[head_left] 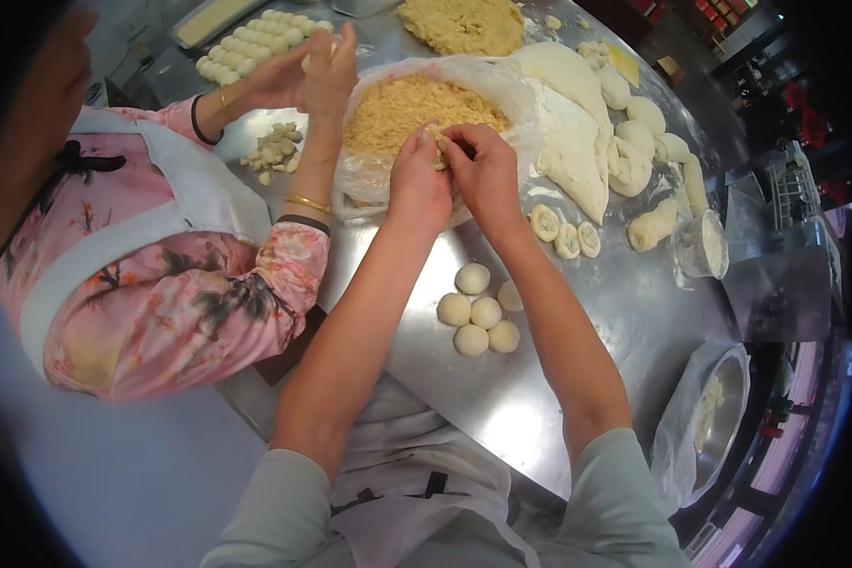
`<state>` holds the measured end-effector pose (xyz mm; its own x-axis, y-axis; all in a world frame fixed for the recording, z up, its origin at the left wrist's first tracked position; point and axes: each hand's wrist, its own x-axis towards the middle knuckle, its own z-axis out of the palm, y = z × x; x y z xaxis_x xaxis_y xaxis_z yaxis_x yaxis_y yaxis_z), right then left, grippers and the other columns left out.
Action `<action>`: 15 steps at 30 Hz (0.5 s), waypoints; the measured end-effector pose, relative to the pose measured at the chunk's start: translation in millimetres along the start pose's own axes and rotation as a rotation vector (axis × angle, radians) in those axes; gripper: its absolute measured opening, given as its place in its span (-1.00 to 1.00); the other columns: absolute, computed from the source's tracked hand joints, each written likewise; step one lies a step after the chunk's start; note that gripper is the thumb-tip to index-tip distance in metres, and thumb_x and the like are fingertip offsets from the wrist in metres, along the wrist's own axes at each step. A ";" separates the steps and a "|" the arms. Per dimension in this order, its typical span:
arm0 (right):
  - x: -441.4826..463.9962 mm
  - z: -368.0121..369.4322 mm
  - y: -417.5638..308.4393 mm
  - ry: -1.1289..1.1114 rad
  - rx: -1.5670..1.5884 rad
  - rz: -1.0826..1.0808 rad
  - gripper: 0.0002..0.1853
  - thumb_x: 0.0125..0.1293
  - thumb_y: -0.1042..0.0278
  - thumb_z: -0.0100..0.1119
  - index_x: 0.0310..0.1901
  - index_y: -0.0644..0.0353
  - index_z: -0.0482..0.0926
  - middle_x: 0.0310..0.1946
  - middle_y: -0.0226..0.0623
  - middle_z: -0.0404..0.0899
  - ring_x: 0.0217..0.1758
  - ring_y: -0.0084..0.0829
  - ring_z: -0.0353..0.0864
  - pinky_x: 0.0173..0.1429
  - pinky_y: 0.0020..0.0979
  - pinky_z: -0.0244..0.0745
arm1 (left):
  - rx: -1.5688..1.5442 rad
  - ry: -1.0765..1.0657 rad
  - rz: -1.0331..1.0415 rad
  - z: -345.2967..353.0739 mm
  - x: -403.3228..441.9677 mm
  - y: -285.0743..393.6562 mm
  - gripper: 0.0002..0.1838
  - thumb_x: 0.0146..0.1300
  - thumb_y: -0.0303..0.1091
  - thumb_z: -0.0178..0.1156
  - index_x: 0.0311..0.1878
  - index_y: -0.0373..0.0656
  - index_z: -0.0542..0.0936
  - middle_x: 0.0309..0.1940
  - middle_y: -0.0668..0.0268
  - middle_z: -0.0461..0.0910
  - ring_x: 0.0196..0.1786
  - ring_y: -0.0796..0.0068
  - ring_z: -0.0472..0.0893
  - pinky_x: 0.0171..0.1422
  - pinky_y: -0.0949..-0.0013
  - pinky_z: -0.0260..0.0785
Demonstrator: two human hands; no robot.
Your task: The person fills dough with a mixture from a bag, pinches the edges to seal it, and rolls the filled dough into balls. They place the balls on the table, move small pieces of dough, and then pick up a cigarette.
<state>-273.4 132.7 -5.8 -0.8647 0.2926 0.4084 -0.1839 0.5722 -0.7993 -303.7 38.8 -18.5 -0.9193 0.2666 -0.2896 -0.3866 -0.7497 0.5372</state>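
My left hand (420,187) is closed around a small piece of filled dough (438,151), held above the filling. My right hand (484,172) meets it from the other side, fingertips pinched on the same piece. Fingers cover most of the dough, so its full shape is hidden. Beneath both hands, crumbly yellow-brown filling (388,109) fills a container lined with clear plastic (358,180). Several round dough balls (486,312) sit on the metal table between my forearms. Right of my right hand lie a few cut dough rolls (567,240) with a greenish swirl.
A co-worker's hands (324,80) are raised on the left, near small dough pieces (276,147) and rows of white balls (256,45). A large dough sheet (573,142), dough lumps (646,114) and a clear tub (702,244) stand right. A plastic-lined metal bowl (729,407) is lower right.
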 end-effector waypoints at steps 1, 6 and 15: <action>-1.6 -1.2 -4.3 -0.013 -0.032 -0.036 -0.82 0.29 0.48 0.37 -0.10 0.31 0.73 -0.18 -0.03 0.71 -0.15 -0.07 0.72 -0.02 -0.20 0.61 | -0.018 -0.013 -0.001 -1.8 -1.7 1.0 -0.61 0.75 -0.22 -0.14 0.43 -0.20 0.41 0.30 0.07 0.45 0.33 0.20 0.51 0.47 0.02 0.43; -10.6 -24.9 -30.7 -0.100 0.025 0.033 -0.72 0.29 0.49 0.37 0.02 0.32 0.70 -0.18 -0.06 0.67 -0.13 -0.05 0.69 -0.02 -0.21 0.60 | -0.064 -0.058 -0.029 1.0 -16.2 9.7 -0.60 0.74 -0.22 -0.15 0.45 -0.20 0.38 0.30 0.06 0.45 0.30 0.18 0.54 0.40 0.07 0.48; -70.1 -42.7 -53.8 0.126 -0.129 -0.156 -0.74 0.30 0.57 0.34 0.03 0.21 0.73 -0.25 -0.12 0.60 -0.17 -0.07 0.66 -0.09 -0.20 0.57 | -0.010 -0.111 -0.055 21.0 -89.2 -5.4 -0.63 0.72 -0.32 -0.09 0.48 -0.13 0.36 0.22 0.15 0.49 0.21 0.32 0.55 0.31 0.21 0.50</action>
<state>-182.9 114.1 27.3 -0.7636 0.2818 0.5809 -0.2426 0.7086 -0.6626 -221.2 31.8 21.1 -0.8996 0.3723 -0.2283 -0.4360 -0.7380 0.5151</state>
